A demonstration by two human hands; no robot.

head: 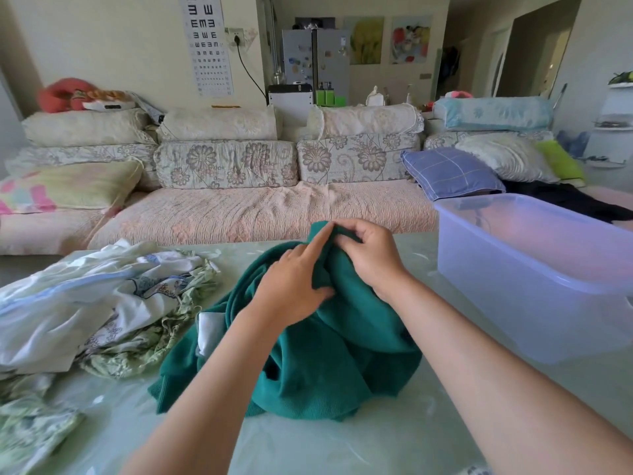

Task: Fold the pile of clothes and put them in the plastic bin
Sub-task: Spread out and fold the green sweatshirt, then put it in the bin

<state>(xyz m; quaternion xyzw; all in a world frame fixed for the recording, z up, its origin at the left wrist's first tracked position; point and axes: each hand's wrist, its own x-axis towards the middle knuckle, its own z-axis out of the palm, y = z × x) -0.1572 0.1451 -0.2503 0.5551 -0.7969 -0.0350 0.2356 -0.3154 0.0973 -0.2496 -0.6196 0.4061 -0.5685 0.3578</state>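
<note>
Your right hand (368, 257) pinches the top of the green sweater (325, 365) with curled fingers, gathering a bunch of knit at its highest point. Your left hand (294, 286) lies on the same garment just beside it, index finger stretched toward the peak. Whether that hand truly grips the cloth or only rests on it, you cannot tell from here.

The sweater sits in a rumpled heap at the middle of the table (342, 447), between the pile and the bin, with no flat panel or crease showing, so I judge its folding to be barely begun.

To the left, the pile of clothes (102, 296) lies loose and tangled: white and pale green printed pieces, none folded. More of it spills toward the near left edge.

On the right, the plastic bin (513, 303) stands on the table with its mouth open, and no clothing shows inside it.

By my reckoning you are at the very start: nothing is folded or binned, and every garment is left to do.
</note>
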